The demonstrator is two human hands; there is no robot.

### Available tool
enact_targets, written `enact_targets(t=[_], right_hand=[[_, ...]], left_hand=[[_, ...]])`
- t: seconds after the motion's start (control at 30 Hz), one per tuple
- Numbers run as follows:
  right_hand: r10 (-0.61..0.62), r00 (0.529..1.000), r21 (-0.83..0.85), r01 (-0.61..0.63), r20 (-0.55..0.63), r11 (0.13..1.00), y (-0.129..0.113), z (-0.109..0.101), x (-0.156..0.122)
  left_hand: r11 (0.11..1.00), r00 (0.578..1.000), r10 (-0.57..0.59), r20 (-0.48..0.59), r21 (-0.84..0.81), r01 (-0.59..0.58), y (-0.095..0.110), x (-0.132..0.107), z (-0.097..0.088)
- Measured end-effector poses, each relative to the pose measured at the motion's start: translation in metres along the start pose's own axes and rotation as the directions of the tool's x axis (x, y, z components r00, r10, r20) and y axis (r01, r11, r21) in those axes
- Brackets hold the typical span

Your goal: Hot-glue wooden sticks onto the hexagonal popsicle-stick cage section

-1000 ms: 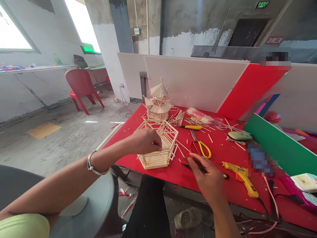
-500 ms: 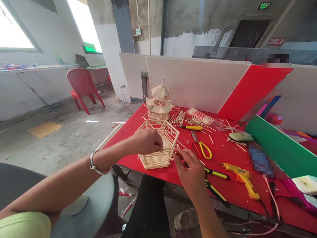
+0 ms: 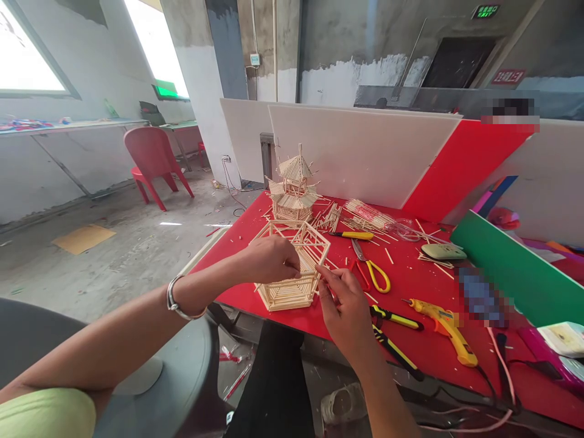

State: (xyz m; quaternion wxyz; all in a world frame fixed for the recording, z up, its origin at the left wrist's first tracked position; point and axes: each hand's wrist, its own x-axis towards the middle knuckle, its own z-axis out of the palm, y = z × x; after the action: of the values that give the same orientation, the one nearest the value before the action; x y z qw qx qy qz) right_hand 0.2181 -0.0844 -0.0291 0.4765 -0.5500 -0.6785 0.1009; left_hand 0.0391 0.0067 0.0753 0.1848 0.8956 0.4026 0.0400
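A hexagonal frame of thin wooden sticks (image 3: 298, 267) stands near the front edge of the red table (image 3: 410, 340). My left hand (image 3: 269, 258) is closed on the frame's near upper rim and holds it. My right hand (image 3: 344, 304) is just right of the frame, its fingers pinched on a thin stick (image 3: 327, 271) that points toward the frame's right side. Behind the frame stands a finished stick pagoda (image 3: 292, 185).
Loose sticks (image 3: 365, 214) lie at the back. Yellow-handled scissors (image 3: 371, 267), a yellow utility knife (image 3: 351, 235), black-and-yellow pliers (image 3: 395, 337) and a yellow glue gun (image 3: 444, 328) with its cord lie right of my hand. A green board (image 3: 515, 267) leans at the right.
My right hand left the pliers on the table, moved left to the frame and pinched a stick. My left hand has stayed on the frame.
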Motion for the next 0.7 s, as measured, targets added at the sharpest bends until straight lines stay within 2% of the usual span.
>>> enact_targets(t=[0.13,0.23,0.33,0.4,0.5,0.57,0.7], right_hand=[[-0.012,1.000,-0.015,0.012,-0.002,1.000,-0.002,0.001,0.001],[-0.078,0.996,-0.080,0.074,-0.044,0.994,-0.004,0.002,0.004],[-0.181,0.981,-0.155,0.169,-0.066,0.973,-0.009,0.005,0.008],[-0.239,0.970,-0.175,0.229,-0.037,0.958,-0.014,0.007,0.013],[-0.294,0.956,-0.174,0.293,0.023,0.940,-0.025,0.012,0.021],[-0.318,0.947,-0.167,0.321,0.044,0.932,-0.034,0.016,0.026],[-0.356,0.930,-0.178,0.366,0.091,0.913,-0.046,0.025,0.035]], left_hand=[[0.997,0.999,0.042,-0.023,-0.059,-0.043,-0.003,0.000,-0.002],[0.993,0.997,0.039,-0.073,-0.109,-0.047,-0.011,-0.005,-0.005],[0.980,0.988,0.022,-0.156,-0.190,-0.052,-0.024,-0.023,-0.005],[0.960,0.973,-0.016,-0.230,-0.277,-0.049,-0.034,-0.042,0.002],[0.900,0.917,-0.126,-0.378,-0.433,-0.055,-0.046,-0.073,0.023],[0.856,0.862,-0.205,-0.465,-0.512,-0.072,-0.049,-0.088,0.042],[0.768,0.780,-0.305,-0.546,-0.625,-0.137,-0.046,-0.094,0.074]])
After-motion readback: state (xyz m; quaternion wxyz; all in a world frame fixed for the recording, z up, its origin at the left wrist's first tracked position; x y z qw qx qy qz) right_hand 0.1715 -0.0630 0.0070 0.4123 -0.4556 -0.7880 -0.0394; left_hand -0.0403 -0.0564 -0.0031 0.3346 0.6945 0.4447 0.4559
